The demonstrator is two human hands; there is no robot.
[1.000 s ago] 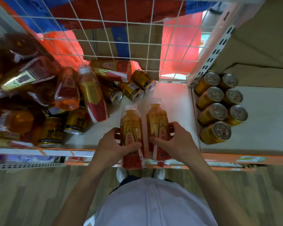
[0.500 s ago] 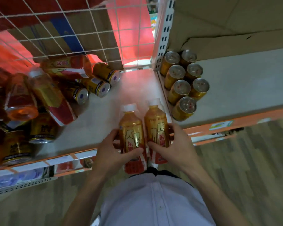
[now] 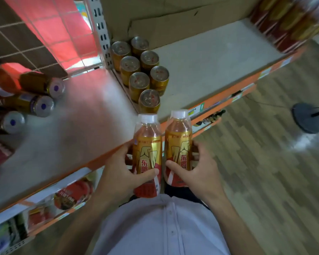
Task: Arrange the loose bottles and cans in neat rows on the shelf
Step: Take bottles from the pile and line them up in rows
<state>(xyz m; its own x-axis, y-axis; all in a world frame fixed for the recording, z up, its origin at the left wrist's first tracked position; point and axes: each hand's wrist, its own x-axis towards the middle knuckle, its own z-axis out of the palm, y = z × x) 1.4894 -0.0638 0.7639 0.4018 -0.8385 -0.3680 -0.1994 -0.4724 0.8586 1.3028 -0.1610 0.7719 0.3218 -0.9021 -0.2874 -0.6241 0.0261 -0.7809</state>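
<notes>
Holding left bottle in left hand, thumb laid across the front label, fingers wrapped behind. Holding right bottle in right hand, same grip, thumb on the lower label. Both carried side by side, just apart, in front of the orange shelf edge and above the pale shirt. Long axes parallel, white screw caps pointing away from the body toward the shelf, red bases toward the body. Clear plastic, rounded shoulders, amber liquid, glossy gold-and-red wrap with red characters.

On the pale grey right board, beyond the caps: seven upright cans in two close rows, gold sides, round silver lids up, nearest one just beyond the left bottle's cap. On the left board: three lying cans on their sides, round ends facing right, silver with a purple dot; blurred. Behind those, white wire grid over red sheeting. Brown cardboard at the back of the right board. Wood-pattern floor to the right, round black base on it
</notes>
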